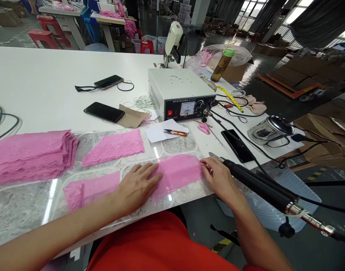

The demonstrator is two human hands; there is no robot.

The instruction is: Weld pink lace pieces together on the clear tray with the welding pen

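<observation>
Your left hand (140, 184) lies open and flat on the pink cloth (180, 171) on the table (42, 77), and your right hand (219, 177) pinches its edge, so pull softly to smooth it.

- This looks like a workshop or factory floor where cloth is worked.
- A long white table (42, 82) carries a stack of pink cloth (28, 154), thread snips (176, 133) and a yellow tape measure (231, 99).
- A metal control box (183, 84) with a dial and red switch stands there, near a black hand tool (257, 184) on a cable.
- Behind, red stools (45, 39) stand by another table (59, 12).
- Cardboard boxes (307, 73), an orange pallet truck (295, 93) and large windows (251, 9) fill the right side.
</observation>
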